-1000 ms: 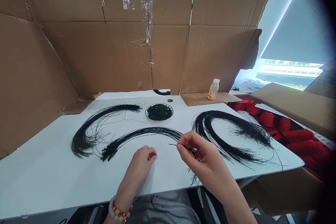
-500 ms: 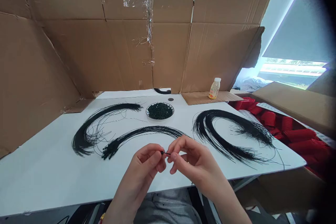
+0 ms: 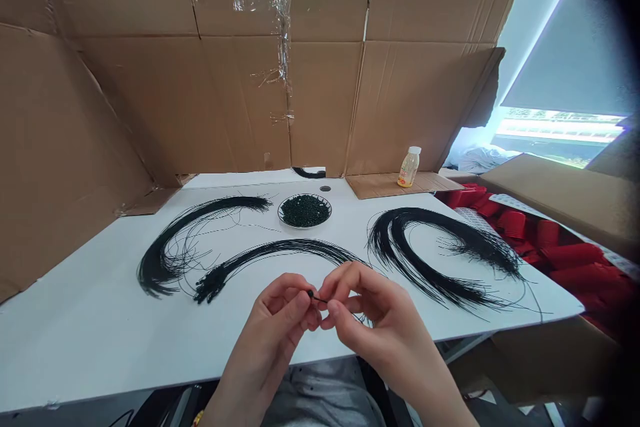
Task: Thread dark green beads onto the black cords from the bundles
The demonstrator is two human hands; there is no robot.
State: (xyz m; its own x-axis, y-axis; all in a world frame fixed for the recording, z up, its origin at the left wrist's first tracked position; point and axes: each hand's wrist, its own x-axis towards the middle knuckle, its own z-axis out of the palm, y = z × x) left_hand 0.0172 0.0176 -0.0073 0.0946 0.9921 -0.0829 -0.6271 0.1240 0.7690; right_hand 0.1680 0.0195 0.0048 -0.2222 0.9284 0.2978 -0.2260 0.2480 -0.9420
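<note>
Over the table's front edge, my left hand point(image 3: 280, 320) pinches a small black bead point(image 3: 311, 293) between thumb and fingertips. A thin black cord point(image 3: 320, 299) runs from the bead into the pinched fingertips of my right hand point(image 3: 375, 313). Both hands almost touch. Behind them lies a curved bundle of black cords point(image 3: 290, 245) with thick dark, bead-like ends point(image 3: 211, 283) at its left. Farther back, a round white-rimmed dish point(image 3: 327, 221) holds a heap of small dark beads point(image 3: 304, 211).
Loose black cord bundles curve at left point(image 3: 165, 250) and right point(image 3: 405, 240) on the white table point(image 3: 100, 340). A small white-capped bottle point(image 3: 409, 170) stands on a cardboard flap. Cardboard walls point(image 3: 225, 93) enclose the back and left. An open box with red spools point(image 3: 575, 257) is at right.
My right fingers have shifted slightly, and the cord now slants down from the bead. A few cord strands show below my right fingers. The bundles and dish stay put.
</note>
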